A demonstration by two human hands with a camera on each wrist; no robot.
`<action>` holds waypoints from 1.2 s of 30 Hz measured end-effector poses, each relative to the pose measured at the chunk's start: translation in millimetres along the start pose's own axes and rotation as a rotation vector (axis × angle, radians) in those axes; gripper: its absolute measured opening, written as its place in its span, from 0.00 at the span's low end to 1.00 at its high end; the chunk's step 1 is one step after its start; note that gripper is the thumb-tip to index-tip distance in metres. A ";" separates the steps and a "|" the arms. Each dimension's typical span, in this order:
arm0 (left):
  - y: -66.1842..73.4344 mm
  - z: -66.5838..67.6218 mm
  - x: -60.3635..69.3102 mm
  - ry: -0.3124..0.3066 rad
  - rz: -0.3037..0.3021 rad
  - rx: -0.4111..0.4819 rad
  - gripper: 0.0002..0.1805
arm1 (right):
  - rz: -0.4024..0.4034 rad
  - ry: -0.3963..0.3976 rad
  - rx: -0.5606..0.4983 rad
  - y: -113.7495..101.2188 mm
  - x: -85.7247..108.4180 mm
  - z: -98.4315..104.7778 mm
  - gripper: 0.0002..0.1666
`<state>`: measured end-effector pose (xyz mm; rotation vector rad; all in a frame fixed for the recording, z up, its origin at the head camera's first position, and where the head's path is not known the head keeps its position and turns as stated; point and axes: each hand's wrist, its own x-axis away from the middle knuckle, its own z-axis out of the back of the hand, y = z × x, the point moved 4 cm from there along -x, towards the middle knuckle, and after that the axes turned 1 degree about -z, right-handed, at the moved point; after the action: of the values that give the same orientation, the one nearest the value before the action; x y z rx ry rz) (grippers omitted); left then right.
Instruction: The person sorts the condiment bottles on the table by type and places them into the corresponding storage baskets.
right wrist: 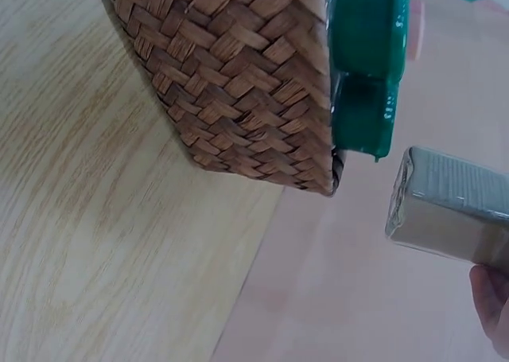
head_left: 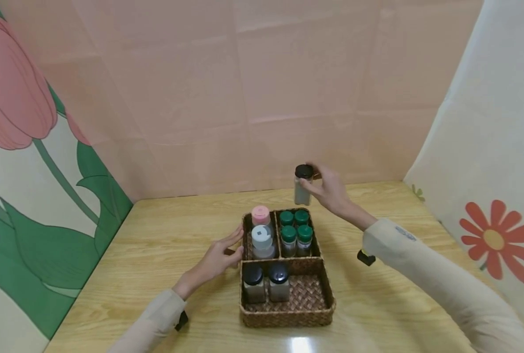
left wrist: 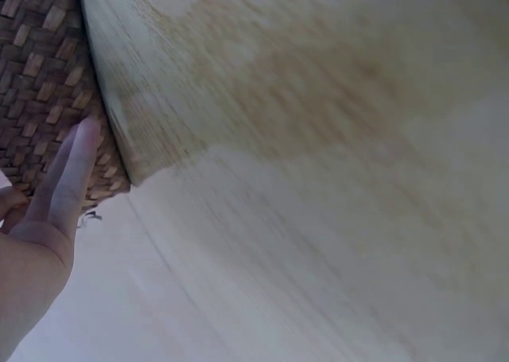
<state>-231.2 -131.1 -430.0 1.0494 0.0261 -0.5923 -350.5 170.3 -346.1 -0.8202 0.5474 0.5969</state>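
Note:
My right hand (head_left: 332, 191) holds a spice jar (head_left: 303, 192) with a black lid by its top, upright and above the back right of a woven basket (head_left: 288, 319). In the right wrist view the clear square base of that jar (right wrist: 449, 207) shows. My left hand (head_left: 217, 255) rests its fairly straight fingers on the basket's left wall (left wrist: 56, 91). In the front compartment, two black-lidded jars (head_left: 279, 284) stand at the left. Several green-capped jars (head_left: 304, 234) fill the back right compartment. A pink-capped bottle (head_left: 260, 215) and a white-capped bottle (head_left: 262, 238) stand in the back left one.
The basket stands on a wood-grain table (head_left: 178, 220). A pink cloth wall (head_left: 244, 98) rises behind the table, with flower-printed panels (head_left: 493, 240) at both sides. Small black wrist devices (head_left: 366, 257) show under both sleeves.

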 end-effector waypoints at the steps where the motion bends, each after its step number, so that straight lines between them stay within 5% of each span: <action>1: -0.1 -0.1 -0.2 0.000 -0.003 0.003 0.27 | 0.000 0.001 0.004 -1.4 0.7 0.7 0.31; 20: -2.9 0.6 -0.7 -0.005 -0.030 -0.016 0.27 | 0.107 0.012 -0.028 -31.1 22.1 11.4 0.33; 29: -39.5 -3.2 -4.6 0.005 -0.034 -0.039 0.28 | 0.180 -0.003 -0.021 -53.7 33.4 19.1 0.35; 36: -43.1 -0.9 -4.1 0.011 -0.045 -0.083 0.29 | 0.238 -0.027 -0.064 -68.9 42.8 23.7 0.33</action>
<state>-254.7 -143.9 -464.0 0.9738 0.0836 -0.6209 -268.7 163.7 -325.9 -0.8119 0.6086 0.8462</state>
